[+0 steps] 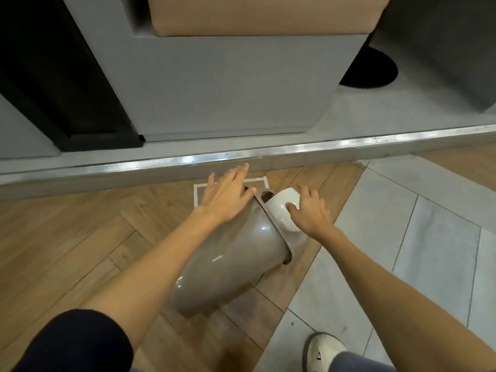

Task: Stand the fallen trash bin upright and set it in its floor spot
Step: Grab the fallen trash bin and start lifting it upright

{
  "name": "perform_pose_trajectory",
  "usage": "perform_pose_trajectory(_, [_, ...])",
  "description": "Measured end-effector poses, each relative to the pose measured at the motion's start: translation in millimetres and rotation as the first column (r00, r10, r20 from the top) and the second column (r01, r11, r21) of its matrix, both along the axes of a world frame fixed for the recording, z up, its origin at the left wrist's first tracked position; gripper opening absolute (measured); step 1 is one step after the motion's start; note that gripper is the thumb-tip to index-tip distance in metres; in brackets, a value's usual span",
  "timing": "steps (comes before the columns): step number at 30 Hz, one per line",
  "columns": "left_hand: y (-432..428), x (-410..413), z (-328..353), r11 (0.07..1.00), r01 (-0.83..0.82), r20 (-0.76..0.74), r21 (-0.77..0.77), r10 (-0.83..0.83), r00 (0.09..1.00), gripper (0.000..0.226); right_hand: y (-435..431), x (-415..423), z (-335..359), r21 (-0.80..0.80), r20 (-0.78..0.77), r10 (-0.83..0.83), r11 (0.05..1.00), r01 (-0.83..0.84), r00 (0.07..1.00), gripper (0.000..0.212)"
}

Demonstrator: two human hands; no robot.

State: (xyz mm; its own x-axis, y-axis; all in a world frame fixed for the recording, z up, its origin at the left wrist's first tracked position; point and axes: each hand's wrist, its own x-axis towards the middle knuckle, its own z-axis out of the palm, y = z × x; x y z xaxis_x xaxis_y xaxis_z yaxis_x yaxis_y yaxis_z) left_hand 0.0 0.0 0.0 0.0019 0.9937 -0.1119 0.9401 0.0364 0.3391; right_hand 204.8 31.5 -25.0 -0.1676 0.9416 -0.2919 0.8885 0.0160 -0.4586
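A taupe trash bin [228, 261] lies on its side on the wood floor, its base toward me and its top pointing away to the right. Its white domed lid [281, 208] sits at the far end. My left hand [226, 193] hovers flat with fingers spread over the bin's upper rim, holding nothing. My right hand [311, 213] rests on the white lid with fingers spread. A white tape square [200, 187] on the floor lies just beyond the bin, partly hidden by my left hand.
A metal-edged step [295, 149] runs across behind the tape square, with a grey sofa base [228, 84] on the raised floor. Grey tiles [402, 237] lie to the right. My white shoe [324, 350] is at the bottom right.
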Motion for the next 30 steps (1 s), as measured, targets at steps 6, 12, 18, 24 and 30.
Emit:
perform_pose_trajectory(6, [-4.7,16.0,-16.0,0.952,-0.224,0.184,-0.211,0.264,0.947,0.085,-41.7,11.5,-28.3,-0.504,-0.313,-0.830,0.557,0.660,0.462,0.059])
perform_pose_trajectory(12, [-7.6,17.1,-32.3,0.881,-0.288,0.334,-0.376,0.419,0.844,0.095,-56.2,1.2,-34.3,-0.919,-0.208,-0.977,0.213,0.332,0.052,0.062])
perform_pose_trajectory(18, [-19.5,26.5,-39.3,0.881,-0.332,0.328,-0.337,0.441,0.836,0.091,-51.0,-3.5,-45.8,-0.922,-0.252,-0.968,0.239,0.306,-0.001,0.056])
perform_pose_trajectory(24, [-31.0,34.5,-34.9,0.880,-0.357,0.359,-0.313,0.458,0.813,0.095,-51.4,-6.0,-55.3,-0.916,-0.291,-0.954,0.258,0.306,-0.067,0.055])
perform_pose_trajectory(30, [-45.7,32.8,-23.2,0.889,-0.375,0.440,-0.262,0.456,0.774,0.094,-51.2,-9.9,-34.9,-0.886,-0.368,-0.930,0.340,0.317,-0.030,0.031])
